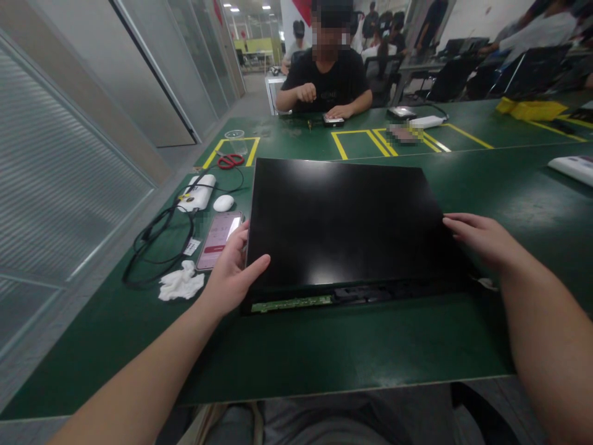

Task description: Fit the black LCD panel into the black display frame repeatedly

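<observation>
A black flat screen panel [343, 222] lies in front of me, its near edge over a dark frame or backing. Along that near edge a narrow green circuit board [291, 303] shows, with black parts [365, 293] to its right. My left hand [234, 269] grips the panel's left side, thumb over the front face and fingers at the edge. At the right edge, my right hand [479, 238] holds the panel with fingers extended against its side; its thumb is hidden. The panel's underside is out of sight.
Left of the panel are a phone [219, 240], crumpled tissue [181, 282], a white rounded case [223, 203], a white power bank-like block [197, 192], black cables [160, 238], red-handled scissors [230, 161] and a clear cup [236, 143]. Across the green table [343, 352] sits a person [327, 74].
</observation>
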### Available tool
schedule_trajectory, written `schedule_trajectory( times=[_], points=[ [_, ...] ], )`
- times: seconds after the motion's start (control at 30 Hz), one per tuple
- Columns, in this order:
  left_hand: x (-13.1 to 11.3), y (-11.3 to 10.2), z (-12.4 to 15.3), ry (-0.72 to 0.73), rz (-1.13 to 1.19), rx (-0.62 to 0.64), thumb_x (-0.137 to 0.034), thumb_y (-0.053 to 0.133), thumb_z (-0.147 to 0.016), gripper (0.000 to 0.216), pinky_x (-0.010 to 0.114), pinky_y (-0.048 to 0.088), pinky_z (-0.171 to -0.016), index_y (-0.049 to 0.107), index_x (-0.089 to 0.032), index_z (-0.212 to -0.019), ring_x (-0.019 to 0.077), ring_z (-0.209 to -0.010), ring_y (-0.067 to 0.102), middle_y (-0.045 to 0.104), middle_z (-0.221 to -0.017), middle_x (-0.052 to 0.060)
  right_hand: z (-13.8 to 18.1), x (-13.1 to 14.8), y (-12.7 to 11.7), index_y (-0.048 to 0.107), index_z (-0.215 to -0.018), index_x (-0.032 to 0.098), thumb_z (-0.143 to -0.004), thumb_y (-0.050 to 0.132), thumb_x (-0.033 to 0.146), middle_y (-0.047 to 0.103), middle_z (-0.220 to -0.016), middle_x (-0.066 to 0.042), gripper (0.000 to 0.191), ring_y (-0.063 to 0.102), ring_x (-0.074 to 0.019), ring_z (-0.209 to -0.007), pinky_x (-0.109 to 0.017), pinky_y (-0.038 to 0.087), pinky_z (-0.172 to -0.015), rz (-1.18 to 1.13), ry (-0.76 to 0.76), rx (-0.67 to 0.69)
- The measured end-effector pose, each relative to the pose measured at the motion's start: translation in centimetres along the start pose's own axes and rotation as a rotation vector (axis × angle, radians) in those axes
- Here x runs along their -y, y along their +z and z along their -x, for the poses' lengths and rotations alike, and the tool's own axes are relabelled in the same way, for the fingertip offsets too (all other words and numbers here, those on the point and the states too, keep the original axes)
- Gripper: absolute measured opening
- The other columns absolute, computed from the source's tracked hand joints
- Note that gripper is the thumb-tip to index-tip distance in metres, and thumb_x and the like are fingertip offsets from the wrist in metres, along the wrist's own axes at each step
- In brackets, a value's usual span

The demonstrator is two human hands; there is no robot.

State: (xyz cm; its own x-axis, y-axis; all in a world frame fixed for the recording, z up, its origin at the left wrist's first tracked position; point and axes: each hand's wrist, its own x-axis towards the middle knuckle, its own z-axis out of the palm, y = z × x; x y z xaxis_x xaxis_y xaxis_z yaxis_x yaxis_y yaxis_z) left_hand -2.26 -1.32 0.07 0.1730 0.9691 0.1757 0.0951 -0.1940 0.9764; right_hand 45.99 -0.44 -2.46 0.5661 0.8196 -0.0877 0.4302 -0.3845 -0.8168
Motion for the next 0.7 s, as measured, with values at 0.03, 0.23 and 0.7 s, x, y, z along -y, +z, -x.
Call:
schedule_trajectory(
  times=[0.03, 0.23, 0.7],
  points=[
    [0.0, 0.0, 0.0, -0.024, 0.025, 0.001, -0.038, 0.084, -0.079, 0.053, 0.043, 0.04, -0.12, 0.061, -0.02, -0.123, 0.0337, -0.148, 0.045, 0.05, -0.158, 0.013, 0.0, 0.1, 0.0, 0.076, -0.1, 0.022, -0.066, 0.076, 0.045, 0.076, -0.112, -0.01, 0.041, 0.066, -0.0281, -0.109, -0.044, 0.052, -0.1, -0.059, 0.0, -0.008],
    [-0.5, -0.7, -0.3, -0.232, 0.291, -0.091, -0.033, 0.091, -0.069, 0.062, 0.043, 0.061, -0.092, 0.06, -0.025, -0.122, 0.0311, -0.109, 0.074, 0.078, -0.115, 0.007, 1.7, 2.0, -1.5, 0.072, -0.107, 0.025, -0.061, 0.076, 0.037, 0.076, -0.116, -0.01, 0.048, 0.07, -0.0319, -0.109, -0.043, 0.059, -0.085, -0.378, -0.07, 0.051],
    [0.4, -1.2, -1.1, -0.332, 0.316, 0.091, -0.059, 0.067, -0.086, 0.055, 0.043, 0.06, -0.085, 0.075, -0.018, -0.122, 0.0346, -0.104, 0.074, 0.08, -0.107, 0.012, -3.9, -4.4, -9.2, 0.076, -0.101, 0.026, -0.098, 0.034, 0.061, 0.076, -0.092, -0.013, 0.055, 0.074, -0.0292, -0.086, -0.05, 0.064, -0.065, 0.151, -0.182, -0.107]
  ],
)
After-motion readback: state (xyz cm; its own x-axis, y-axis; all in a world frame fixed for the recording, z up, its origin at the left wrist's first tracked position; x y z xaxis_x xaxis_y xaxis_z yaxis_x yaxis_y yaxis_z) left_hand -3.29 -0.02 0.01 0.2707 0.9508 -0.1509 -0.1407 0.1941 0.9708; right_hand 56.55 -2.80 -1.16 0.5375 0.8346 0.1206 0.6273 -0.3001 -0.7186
